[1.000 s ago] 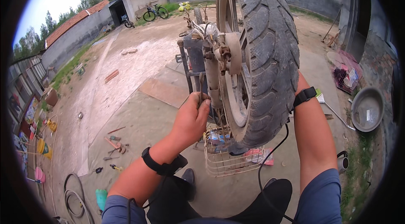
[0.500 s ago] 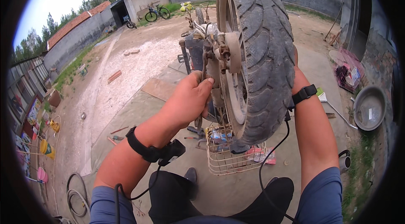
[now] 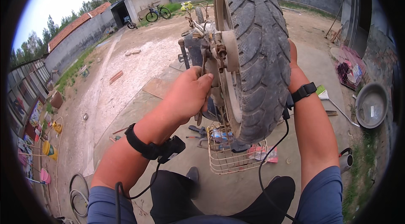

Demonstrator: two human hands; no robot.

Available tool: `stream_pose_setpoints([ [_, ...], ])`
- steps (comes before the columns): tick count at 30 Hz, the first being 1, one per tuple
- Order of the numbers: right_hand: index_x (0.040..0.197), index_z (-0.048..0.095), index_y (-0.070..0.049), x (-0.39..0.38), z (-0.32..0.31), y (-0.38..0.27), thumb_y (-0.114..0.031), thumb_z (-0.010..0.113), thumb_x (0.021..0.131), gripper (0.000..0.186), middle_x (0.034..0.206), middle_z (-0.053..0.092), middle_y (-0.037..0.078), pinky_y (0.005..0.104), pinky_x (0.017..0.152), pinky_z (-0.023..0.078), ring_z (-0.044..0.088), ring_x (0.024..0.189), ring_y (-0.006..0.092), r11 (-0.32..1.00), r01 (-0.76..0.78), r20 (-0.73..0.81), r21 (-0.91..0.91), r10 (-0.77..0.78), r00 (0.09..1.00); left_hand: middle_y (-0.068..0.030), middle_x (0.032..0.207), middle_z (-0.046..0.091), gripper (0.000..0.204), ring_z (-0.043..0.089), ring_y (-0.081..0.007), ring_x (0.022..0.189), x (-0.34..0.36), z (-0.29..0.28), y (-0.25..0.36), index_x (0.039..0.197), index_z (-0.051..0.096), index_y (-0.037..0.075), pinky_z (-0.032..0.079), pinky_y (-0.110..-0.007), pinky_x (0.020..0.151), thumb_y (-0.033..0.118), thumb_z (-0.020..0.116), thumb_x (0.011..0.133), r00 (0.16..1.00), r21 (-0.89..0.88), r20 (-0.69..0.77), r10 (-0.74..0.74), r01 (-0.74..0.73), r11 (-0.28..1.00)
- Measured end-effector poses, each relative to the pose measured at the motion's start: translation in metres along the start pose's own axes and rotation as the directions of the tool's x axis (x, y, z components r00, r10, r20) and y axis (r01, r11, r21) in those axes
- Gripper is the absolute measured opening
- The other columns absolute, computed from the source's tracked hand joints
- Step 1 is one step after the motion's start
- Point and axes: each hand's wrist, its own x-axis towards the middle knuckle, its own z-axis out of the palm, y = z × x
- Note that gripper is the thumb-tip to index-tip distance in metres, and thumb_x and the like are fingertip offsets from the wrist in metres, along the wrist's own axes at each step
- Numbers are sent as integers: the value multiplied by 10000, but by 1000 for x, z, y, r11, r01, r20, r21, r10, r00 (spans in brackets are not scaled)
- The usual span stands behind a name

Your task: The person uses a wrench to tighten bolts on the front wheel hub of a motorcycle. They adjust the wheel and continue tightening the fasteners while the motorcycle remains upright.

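A worn, thick-treaded tyre (image 3: 262,55) on a pale wheel rim (image 3: 231,93) stands upright before me, mounted on a two-wheeler that appears to be upside down. My left hand (image 3: 190,93) is closed around a rusty wrench (image 3: 203,61), left of the wheel. The wrench reaches up toward the rusty axle bolt and nut (image 3: 220,49); whether it sits on the nut I cannot make out. My right hand (image 3: 293,57) is at the tyre's right side, its fingers hidden behind the tyre.
A wire basket (image 3: 219,167) is below the wheel, with tools (image 3: 196,130) beside it. To the right are a metal basin (image 3: 371,105), a pink wire crate (image 3: 350,68) and a kettle-like pot (image 3: 346,160). A coiled hose (image 3: 78,194) lies at the lower left.
The tyre sits slightly farther left in the picture. My left hand stays closed on the wrench, nearly in the same place, and my right hand stays beside the tyre.
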Motion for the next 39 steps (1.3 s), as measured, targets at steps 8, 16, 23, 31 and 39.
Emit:
stream_pose_setpoints([
  [8, 1051, 686, -158, -6, -9, -9, -104, 631, 853, 213, 1087, 696, 34, 394, 733, 553, 687, 889, 291, 998, 24, -6, -62, -25, 1000, -40, 664, 540, 222, 520, -128, 452, -4, 17, -5, 917, 482, 7, 432, -303, 447, 206, 515, 1010, 994, 30, -87, 60, -57, 998],
  [16, 1080, 686, -162, -5, -4, -7, -103, 631, 852, 242, 1127, 689, 28, 384, 747, 554, 681, 930, 279, 979, 128, -75, -159, -141, 987, -46, 655, 536, 178, 521, -117, 506, 25, 29, -66, 1037, 517, 13, 418, -291, 481, 189, 531, 1012, 813, 216, -211, 542, -502, 837],
  [23, 1102, 686, -191, -5, -5, -9, -159, 635, 863, 247, 1172, 681, 15, 370, 819, 558, 663, 1034, 259, 991, 75, -51, -109, -81, 995, -23, 805, 604, 162, 551, -84, 612, 14, 31, -52, 1113, 540, 22, 452, -270, 544, 146, 529, 1010, 936, -22, -196, 293, -303, 953],
  [31, 1075, 720, -26, 13, -6, 2, -204, 665, 867, 280, 1150, 645, 136, 350, 846, 535, 661, 982, 277, 966, -162, 73, 203, 150, 986, -129, 1321, 591, 642, 562, -252, 1204, 33, 13, -89, 1351, 498, -12, 415, -371, 1039, 148, 784, 799, 742, 232, -73, 667, -638, 735],
  [39, 1189, 551, 78, 41, 22, 15, -201, 685, 841, 466, 841, 591, 110, 286, 454, 368, 547, 630, 144, 609, -635, 327, 474, 548, 770, -143, 1483, 451, 846, 427, -289, 1361, 55, -19, -162, 1456, 385, 26, 306, -402, 1142, 240, 823, 765, 862, 72, -82, 500, -496, 866],
])
